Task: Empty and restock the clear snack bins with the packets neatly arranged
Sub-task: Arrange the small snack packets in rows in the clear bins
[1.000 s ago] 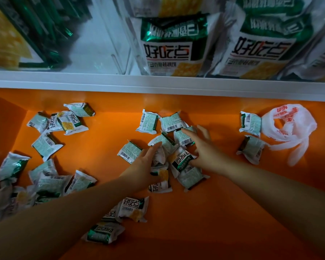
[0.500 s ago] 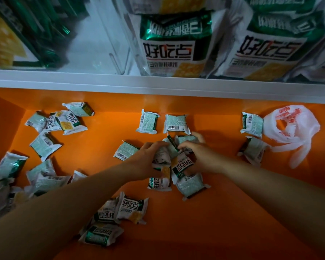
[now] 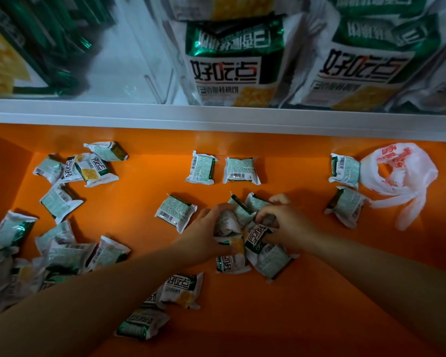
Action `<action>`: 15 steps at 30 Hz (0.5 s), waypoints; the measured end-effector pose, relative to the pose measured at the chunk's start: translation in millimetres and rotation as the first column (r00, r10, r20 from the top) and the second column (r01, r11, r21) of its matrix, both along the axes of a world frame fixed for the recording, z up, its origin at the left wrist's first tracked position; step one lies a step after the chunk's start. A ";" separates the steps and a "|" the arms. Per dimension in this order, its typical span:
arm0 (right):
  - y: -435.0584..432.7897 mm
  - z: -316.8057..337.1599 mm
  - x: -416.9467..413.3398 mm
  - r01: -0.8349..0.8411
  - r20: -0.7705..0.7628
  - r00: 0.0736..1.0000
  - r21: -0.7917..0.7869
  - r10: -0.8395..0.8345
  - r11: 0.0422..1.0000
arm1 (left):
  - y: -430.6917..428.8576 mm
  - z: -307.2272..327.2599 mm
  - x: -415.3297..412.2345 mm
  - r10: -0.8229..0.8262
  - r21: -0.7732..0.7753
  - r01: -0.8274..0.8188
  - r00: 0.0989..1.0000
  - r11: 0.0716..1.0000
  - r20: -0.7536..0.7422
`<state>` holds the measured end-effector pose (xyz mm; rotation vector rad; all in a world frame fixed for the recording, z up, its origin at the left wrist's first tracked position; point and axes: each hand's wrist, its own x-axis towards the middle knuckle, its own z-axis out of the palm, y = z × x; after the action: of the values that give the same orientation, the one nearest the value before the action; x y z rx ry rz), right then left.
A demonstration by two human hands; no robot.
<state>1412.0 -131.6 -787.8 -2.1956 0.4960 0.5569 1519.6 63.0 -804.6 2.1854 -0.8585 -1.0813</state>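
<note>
The orange counter (image 3: 332,305) is bounded behind by a white ledge (image 3: 216,119) under clear bins (image 3: 150,55); bare room is seen at front right. At centre, a packet cluster (image 3: 268,258) is gripped by the curled left hand (image 3: 204,235) and, seemingly, pinched by the right hand (image 3: 286,225).

Two hands: left hand (image 3: 204,235) and right hand (image 3: 286,228). One white plastic bag (image 3: 402,176). On the orange surface (image 3: 319,292), small packets (image 3: 175,212): two at right, three single at centre, about six between the hands; the rest overlap too much to count.
</note>
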 end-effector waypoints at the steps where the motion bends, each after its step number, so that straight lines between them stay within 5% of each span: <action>1: -0.5 0.2 -0.6 -0.024 -0.018 1.000 0.003 0.024 1.000 | -0.7 -0.7 -0.7 -0.002 0.000 0.002 1.000 1.000 0.001; 15: -22.4 6.0 -6.5 -0.057 0.000 0.998 -0.128 0.057 0.990 | -7.5 12.0 -4.8 0.018 0.009 -0.018 1.000 1.000 0.000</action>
<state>1405.5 -154.0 -781.7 -2.3385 0.4799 0.5653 1514.7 55.4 -792.6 2.1963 -0.8335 -1.0782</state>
